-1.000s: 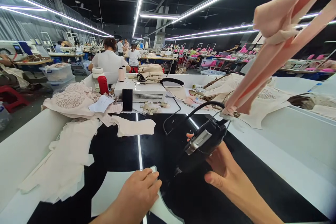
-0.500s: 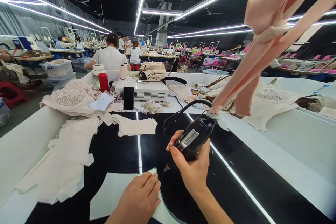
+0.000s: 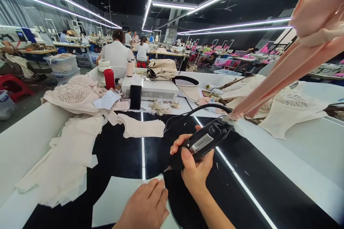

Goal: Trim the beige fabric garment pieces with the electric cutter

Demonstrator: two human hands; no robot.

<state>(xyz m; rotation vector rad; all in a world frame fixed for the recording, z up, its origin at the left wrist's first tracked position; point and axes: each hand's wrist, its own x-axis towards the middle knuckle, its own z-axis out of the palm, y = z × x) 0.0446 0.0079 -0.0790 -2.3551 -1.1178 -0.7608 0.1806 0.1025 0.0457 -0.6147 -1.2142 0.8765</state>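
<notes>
My right hand is wrapped round a black corded hand tool with a metal plate, its tip pointing down at the black table top. A pink fabric strip tied to the tool's rear runs up to the right. My left hand lies flat, fingers together, on a white fabric piece at the table's near edge. The tool's tip hangs just above that piece's upper right corner.
Cream fabric pieces pile up at left. Behind stand a white box unit, a black phone, a red bottle and thread cones. More cream cloth lies right. People sit at tables beyond.
My right hand has brought the tool left and down, closer to the white piece's corner, and taken a firmer grip. My left hand has stayed pressed on the piece.
</notes>
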